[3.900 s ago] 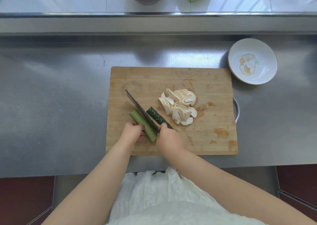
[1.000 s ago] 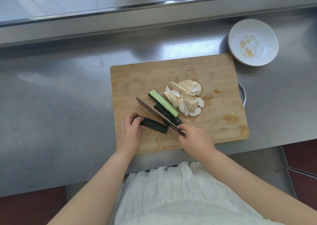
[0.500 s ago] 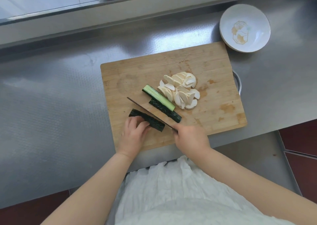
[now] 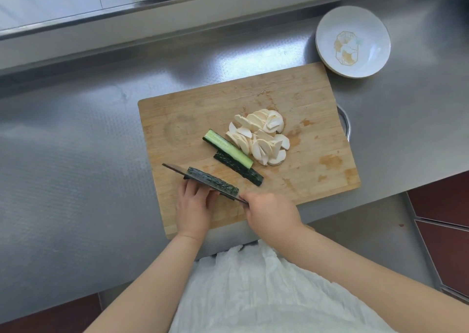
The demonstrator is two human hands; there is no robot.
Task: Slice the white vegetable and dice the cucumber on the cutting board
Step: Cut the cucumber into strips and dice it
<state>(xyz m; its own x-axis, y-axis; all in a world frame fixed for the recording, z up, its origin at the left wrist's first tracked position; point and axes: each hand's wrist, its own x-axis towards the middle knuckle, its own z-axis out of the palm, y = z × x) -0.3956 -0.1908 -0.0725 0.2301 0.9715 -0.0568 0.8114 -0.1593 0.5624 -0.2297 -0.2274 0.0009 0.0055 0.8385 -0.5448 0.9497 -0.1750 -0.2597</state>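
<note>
Head view: my left hand pins cucumber piece steady; right hand grips knife alongside it, ready to cut.

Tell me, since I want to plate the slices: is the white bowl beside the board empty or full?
Empty. The white bowl shows only its printed gold motif inside; the white slices lie on the cutting board.
</note>
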